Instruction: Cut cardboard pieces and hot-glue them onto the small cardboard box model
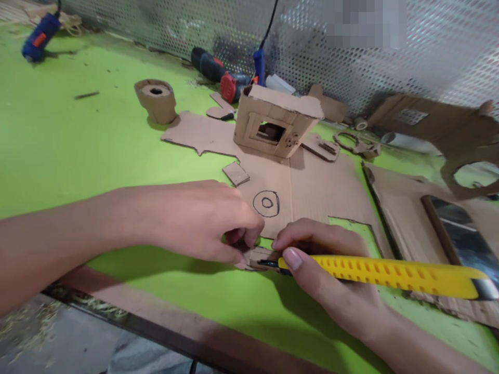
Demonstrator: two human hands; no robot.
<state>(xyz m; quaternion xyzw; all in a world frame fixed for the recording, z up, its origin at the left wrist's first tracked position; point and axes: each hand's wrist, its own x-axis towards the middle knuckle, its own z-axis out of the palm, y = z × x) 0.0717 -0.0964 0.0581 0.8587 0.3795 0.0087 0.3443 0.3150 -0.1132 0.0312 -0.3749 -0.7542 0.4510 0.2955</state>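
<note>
Near the front edge of the green table, my left hand (pixel 210 221) is closed, thumb and fingers pinching the left end of a small cardboard piece (pixel 257 254). My right hand (pixel 335 265) is wrapped round a yellow utility knife (pixel 390 275), whose handle points right. The dark tip of the knife lies over the small piece. Just beyond my hands is a large flat cardboard sheet (pixel 312 192) with two circles, one inside the other, drawn in dark ink. Two small cardboard rectangles (pixel 235 173) lie stacked at its left.
A cardboard box with a square opening (pixel 276 124) stands on the sheet. Behind are a cardboard cup shape (pixel 156 101), a black and red power tool (pixel 218 72) and blue glue guns (pixel 41 37). Cardboard pieces and a dark glossy panel (pixel 460 228) lie at the right.
</note>
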